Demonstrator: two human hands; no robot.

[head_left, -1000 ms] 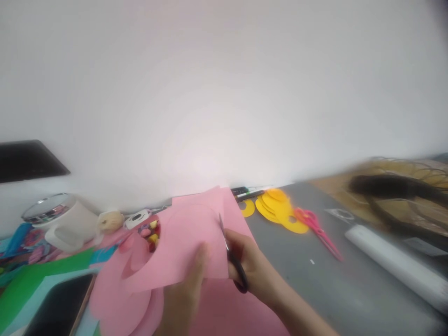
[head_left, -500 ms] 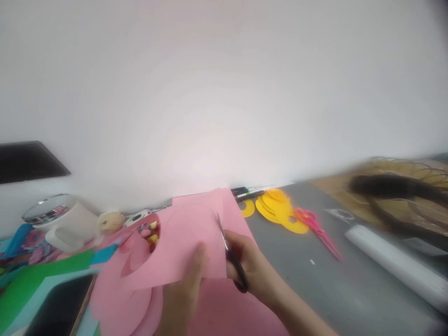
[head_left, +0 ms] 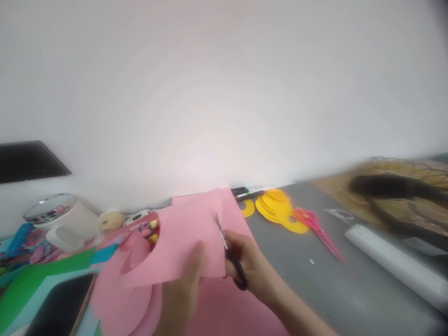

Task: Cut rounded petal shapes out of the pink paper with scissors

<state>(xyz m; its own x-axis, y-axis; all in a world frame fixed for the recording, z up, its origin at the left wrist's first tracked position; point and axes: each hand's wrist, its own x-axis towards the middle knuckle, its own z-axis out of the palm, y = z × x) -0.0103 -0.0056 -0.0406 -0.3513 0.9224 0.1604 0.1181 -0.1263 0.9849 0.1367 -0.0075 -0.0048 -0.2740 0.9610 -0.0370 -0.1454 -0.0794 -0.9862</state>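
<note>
A pink paper sheet (head_left: 178,247) with a faint drawn curve and a scooped-out left side is pinched in my left hand (head_left: 185,284), thumb on top and fingers hidden beneath. My right hand (head_left: 248,261) is closed around the black handles of a pair of scissors (head_left: 234,263). The blades point up and away at the sheet's right edge, near the drawn curve. Below lies more pink paper (head_left: 224,308), and to the left are pink cut-out rounds (head_left: 119,303).
Yellow paper cut-outs (head_left: 276,207) and pink scissors (head_left: 318,231) lie right on the grey surface (head_left: 294,266). A white roll (head_left: 392,263) is farther right. At left are a phone (head_left: 61,303), green paper (head_left: 63,263) and a white mug (head_left: 75,226). The wall (head_left: 224,93) stands behind.
The scissors' blades have shifted very slightly left along the pink sheet's right edge. Both hands keep nearly the same place and hold.
</note>
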